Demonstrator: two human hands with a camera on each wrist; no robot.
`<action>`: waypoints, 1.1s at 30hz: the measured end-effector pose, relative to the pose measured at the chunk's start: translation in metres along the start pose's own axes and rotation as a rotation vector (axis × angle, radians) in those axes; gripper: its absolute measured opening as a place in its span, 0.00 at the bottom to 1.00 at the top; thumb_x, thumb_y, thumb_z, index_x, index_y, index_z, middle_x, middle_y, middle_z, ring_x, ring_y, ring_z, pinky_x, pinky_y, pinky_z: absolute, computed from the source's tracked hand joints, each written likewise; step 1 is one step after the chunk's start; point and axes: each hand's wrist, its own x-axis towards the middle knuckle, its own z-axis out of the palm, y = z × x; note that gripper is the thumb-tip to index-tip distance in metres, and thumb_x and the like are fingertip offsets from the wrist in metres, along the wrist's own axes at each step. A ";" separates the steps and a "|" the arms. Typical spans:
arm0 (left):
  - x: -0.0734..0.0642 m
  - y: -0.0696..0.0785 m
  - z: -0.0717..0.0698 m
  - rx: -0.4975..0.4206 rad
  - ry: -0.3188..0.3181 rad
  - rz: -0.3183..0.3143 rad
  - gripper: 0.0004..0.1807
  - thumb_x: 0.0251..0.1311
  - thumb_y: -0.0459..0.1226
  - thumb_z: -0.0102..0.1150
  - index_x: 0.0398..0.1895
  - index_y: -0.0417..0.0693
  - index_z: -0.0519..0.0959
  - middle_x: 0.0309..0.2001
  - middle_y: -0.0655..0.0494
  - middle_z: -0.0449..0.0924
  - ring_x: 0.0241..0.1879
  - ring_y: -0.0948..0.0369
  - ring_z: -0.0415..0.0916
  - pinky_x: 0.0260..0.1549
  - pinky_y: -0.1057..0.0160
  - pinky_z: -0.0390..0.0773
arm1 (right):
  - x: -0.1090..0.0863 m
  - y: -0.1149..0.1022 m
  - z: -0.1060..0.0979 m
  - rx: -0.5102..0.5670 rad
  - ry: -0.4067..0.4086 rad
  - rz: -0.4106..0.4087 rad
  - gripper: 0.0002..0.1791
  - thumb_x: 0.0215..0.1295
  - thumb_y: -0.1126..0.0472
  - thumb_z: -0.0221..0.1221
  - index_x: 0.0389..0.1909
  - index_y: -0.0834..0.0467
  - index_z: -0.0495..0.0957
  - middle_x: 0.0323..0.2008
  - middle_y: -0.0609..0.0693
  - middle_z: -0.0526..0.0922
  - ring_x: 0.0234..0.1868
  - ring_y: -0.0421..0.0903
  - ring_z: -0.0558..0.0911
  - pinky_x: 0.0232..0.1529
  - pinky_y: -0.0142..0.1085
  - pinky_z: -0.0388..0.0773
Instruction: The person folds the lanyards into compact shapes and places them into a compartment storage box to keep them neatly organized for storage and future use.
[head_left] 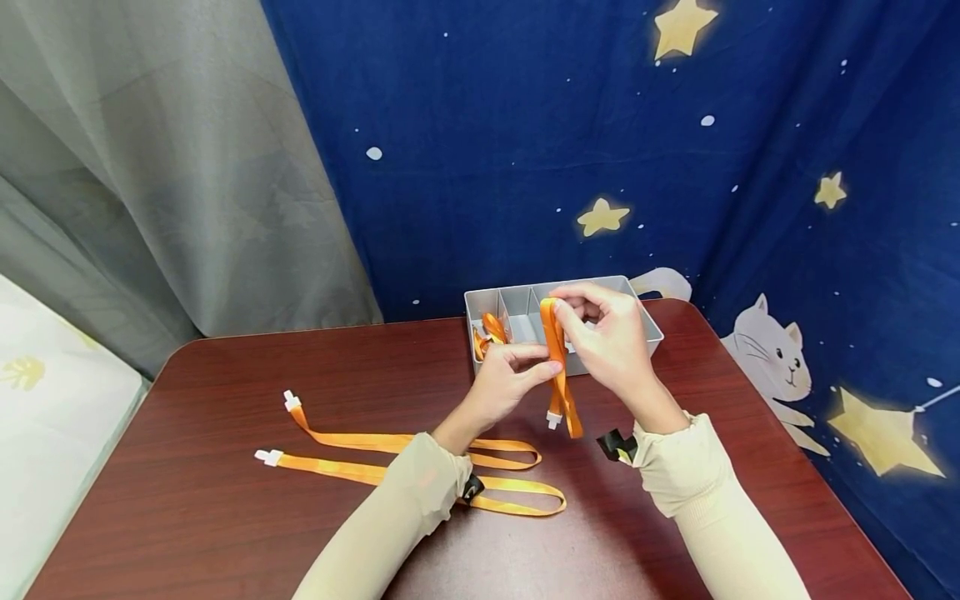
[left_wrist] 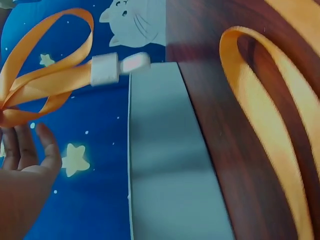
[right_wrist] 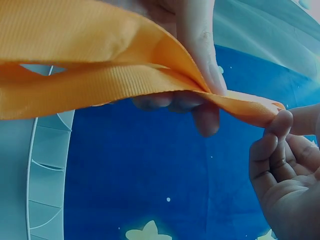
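Observation:
A folded orange lanyard with a white plastic clip hangs between both hands, in front of the grey box. Its folded top is pinched by my right hand between thumb and fingers. Lower down, my left hand pinches the strap at about its middle. The right wrist view shows both hands on the orange strap, the right hand at its narrow end. In the left wrist view the white clip and a strap loop stand out beside the left hand.
A grey divided box stands at the table's back edge, with orange lanyards in its left compartment. Two more lanyards, one farther back and one nearer, lie under the left forearm on the brown table. Curtains hang behind.

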 end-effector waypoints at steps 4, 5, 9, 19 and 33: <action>0.002 0.002 -0.004 0.028 -0.061 0.029 0.08 0.64 0.26 0.61 0.42 0.27 0.84 0.40 0.38 0.83 0.39 0.63 0.78 0.44 0.63 0.81 | 0.001 -0.002 0.000 -0.010 -0.002 -0.009 0.05 0.64 0.70 0.63 0.37 0.62 0.87 0.23 0.50 0.83 0.17 0.41 0.74 0.19 0.25 0.66; 0.002 0.003 -0.005 0.034 -0.074 0.028 0.08 0.64 0.26 0.60 0.42 0.27 0.84 0.40 0.39 0.83 0.39 0.63 0.78 0.44 0.63 0.81 | 0.001 -0.002 0.000 -0.016 -0.002 -0.011 0.05 0.64 0.70 0.63 0.37 0.62 0.87 0.23 0.50 0.83 0.17 0.41 0.73 0.19 0.25 0.66; 0.003 0.007 -0.008 0.065 -0.114 0.003 0.09 0.65 0.27 0.60 0.43 0.28 0.84 0.41 0.39 0.83 0.40 0.63 0.77 0.43 0.66 0.80 | 0.003 -0.003 -0.001 -0.033 -0.007 -0.014 0.05 0.64 0.70 0.64 0.38 0.63 0.86 0.22 0.50 0.82 0.17 0.41 0.73 0.18 0.25 0.65; 0.006 0.011 -0.013 0.146 -0.158 -0.039 0.07 0.63 0.29 0.64 0.39 0.31 0.86 0.37 0.45 0.83 0.36 0.64 0.76 0.38 0.65 0.79 | 0.003 -0.002 -0.008 -0.061 -0.047 -0.034 0.04 0.65 0.68 0.64 0.38 0.62 0.86 0.20 0.49 0.81 0.19 0.42 0.75 0.21 0.27 0.69; 0.007 0.013 -0.018 0.328 -0.100 0.074 0.06 0.62 0.34 0.66 0.34 0.40 0.89 0.30 0.52 0.83 0.32 0.60 0.73 0.31 0.63 0.75 | -0.002 -0.004 -0.018 -0.151 -0.060 -0.067 0.03 0.68 0.70 0.60 0.38 0.62 0.82 0.31 0.49 0.78 0.29 0.43 0.76 0.33 0.25 0.73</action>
